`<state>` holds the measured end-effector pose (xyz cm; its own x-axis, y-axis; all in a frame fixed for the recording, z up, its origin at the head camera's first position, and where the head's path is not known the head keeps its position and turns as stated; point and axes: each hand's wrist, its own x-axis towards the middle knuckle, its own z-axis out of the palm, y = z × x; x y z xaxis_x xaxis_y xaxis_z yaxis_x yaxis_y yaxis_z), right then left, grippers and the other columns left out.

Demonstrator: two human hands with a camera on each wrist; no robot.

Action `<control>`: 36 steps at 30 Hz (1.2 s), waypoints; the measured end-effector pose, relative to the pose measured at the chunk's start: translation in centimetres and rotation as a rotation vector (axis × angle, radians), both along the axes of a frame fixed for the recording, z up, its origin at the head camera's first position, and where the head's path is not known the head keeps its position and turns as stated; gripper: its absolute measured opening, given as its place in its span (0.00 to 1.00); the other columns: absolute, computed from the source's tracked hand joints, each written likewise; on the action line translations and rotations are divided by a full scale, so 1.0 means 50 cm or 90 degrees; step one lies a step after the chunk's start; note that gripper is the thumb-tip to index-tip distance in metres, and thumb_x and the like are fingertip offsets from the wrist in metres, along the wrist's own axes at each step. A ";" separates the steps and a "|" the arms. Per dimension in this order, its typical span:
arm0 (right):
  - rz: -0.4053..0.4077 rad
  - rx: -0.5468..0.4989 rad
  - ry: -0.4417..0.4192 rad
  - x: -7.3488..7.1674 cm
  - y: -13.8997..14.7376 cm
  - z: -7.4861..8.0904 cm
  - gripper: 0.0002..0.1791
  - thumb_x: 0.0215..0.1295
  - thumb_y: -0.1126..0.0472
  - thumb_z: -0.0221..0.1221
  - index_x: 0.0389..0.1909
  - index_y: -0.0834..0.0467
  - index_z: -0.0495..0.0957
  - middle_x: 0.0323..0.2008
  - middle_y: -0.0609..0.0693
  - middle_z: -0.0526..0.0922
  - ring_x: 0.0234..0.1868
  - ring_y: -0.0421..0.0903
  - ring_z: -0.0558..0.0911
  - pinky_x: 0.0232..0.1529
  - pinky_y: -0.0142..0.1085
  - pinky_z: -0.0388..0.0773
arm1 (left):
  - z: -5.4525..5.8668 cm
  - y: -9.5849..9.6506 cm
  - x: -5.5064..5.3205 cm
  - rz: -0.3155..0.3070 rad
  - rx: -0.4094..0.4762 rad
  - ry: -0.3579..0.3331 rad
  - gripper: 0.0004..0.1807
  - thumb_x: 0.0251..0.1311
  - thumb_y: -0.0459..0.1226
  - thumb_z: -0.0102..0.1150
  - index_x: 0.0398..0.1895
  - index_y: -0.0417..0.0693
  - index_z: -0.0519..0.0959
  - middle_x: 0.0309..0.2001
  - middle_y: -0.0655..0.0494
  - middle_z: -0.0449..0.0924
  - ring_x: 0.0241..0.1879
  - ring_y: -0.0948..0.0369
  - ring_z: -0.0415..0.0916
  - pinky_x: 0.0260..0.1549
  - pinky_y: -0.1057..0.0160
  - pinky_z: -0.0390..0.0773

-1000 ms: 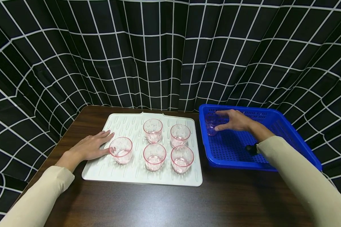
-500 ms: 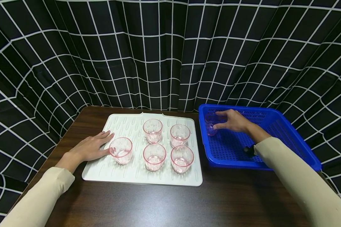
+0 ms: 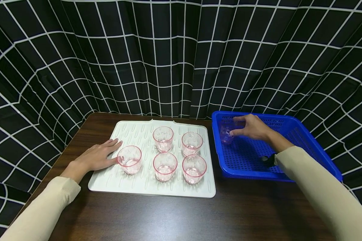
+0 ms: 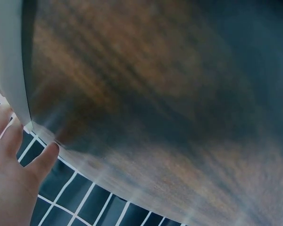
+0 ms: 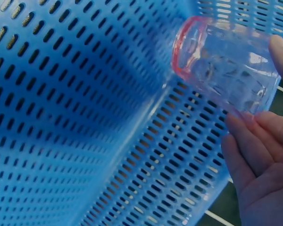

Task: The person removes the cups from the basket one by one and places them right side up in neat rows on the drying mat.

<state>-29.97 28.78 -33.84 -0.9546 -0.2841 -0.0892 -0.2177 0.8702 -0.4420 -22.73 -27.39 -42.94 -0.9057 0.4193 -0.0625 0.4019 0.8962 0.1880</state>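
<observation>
Inside the blue basket, my right hand (image 3: 253, 127) holds a clear pink-rimmed glass (image 3: 227, 134) near the basket's left wall. In the right wrist view the glass (image 5: 226, 66) appears on its side, with thumb and fingertips on opposite sides of its base end. My left hand (image 3: 98, 155) lies with fingers extended on the left edge of a white ridged draining tray (image 3: 123, 184). Close to its fingertips stands one pink-rimmed glass (image 3: 129, 160). Several like it stand upright on the tray's middle and right, among them a back glass (image 3: 163, 139).
The blue perforated basket (image 3: 244, 174) stands right of the tray on a dark wooden table (image 3: 157, 217). A small black object (image 3: 268, 160) shows at the right sleeve's cuff. Black curtain with a white grid (image 3: 169, 67) hangs behind and at both sides.
My right hand and the glass in it have shifted slightly to the right within the basket. My left hand and the glasses on the tray stay put.
</observation>
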 end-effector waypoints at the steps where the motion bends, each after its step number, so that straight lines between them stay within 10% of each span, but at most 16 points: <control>1: -0.003 -0.002 0.006 0.002 0.001 0.005 0.43 0.62 0.50 0.69 0.70 0.70 0.64 0.65 0.71 0.70 0.61 0.68 0.75 0.56 0.59 0.74 | 0.000 0.000 0.000 -0.001 -0.001 0.001 0.40 0.69 0.56 0.52 0.75 0.43 0.61 0.74 0.36 0.58 0.72 0.37 0.55 0.61 0.30 0.60; 21: -0.056 -0.141 0.244 0.020 -0.038 0.080 0.40 0.61 0.40 0.67 0.62 0.67 0.74 0.56 0.65 0.78 0.54 0.60 0.78 0.55 0.57 0.76 | 0.002 0.001 0.000 0.000 -0.003 0.007 0.39 0.68 0.56 0.52 0.75 0.43 0.62 0.73 0.36 0.59 0.72 0.37 0.56 0.61 0.30 0.61; 36: -0.001 -0.189 0.268 0.007 -0.159 0.097 0.36 0.58 0.45 0.71 0.61 0.65 0.76 0.53 0.60 0.80 0.51 0.55 0.80 0.54 0.51 0.78 | 0.001 0.000 0.000 0.001 -0.001 0.004 0.39 0.69 0.56 0.53 0.75 0.43 0.62 0.74 0.37 0.59 0.72 0.37 0.56 0.61 0.30 0.60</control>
